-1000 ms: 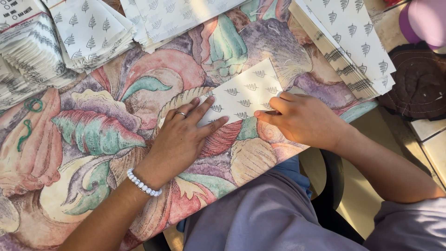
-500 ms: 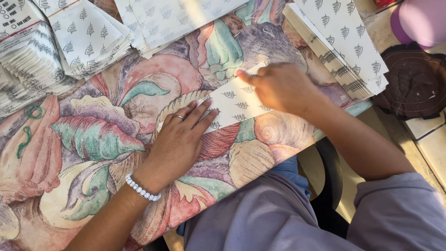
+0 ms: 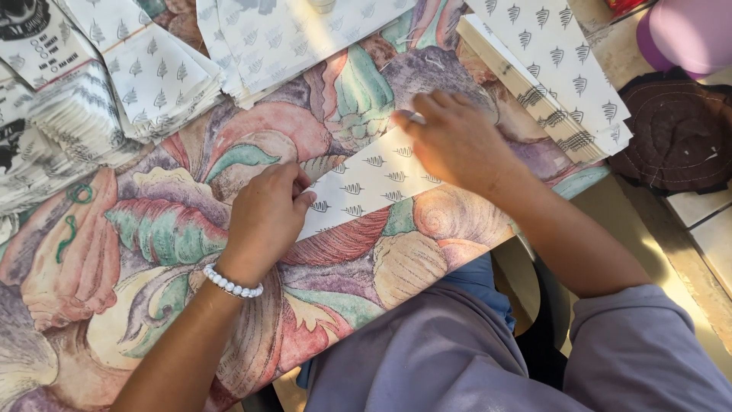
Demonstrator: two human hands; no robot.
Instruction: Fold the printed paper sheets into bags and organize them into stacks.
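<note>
A white paper sheet [image 3: 374,181] printed with small grey leaf marks lies flat on a cloth-covered board [image 3: 152,229] with a colourful leaf and shell pattern. My left hand [image 3: 267,217], with a white bead bracelet at the wrist, rests curled on the sheet's left end and pins it down. My right hand [image 3: 457,141] lies flat over the sheet's right end, fingers stretched toward its far corner. Neither hand lifts the sheet.
Stacks of the same leaf-printed paper lie at the far left [image 3: 114,84], the far middle [image 3: 290,38] and the far right [image 3: 557,69]. A dark round mat [image 3: 679,133] and a purple round object [image 3: 686,30] sit at the right. My grey-clothed lap [image 3: 457,358] is below.
My right hand has slid along the sheet from its near right edge up to its far right corner. My left hand has curled its fingers and shifted slightly left on the sheet.
</note>
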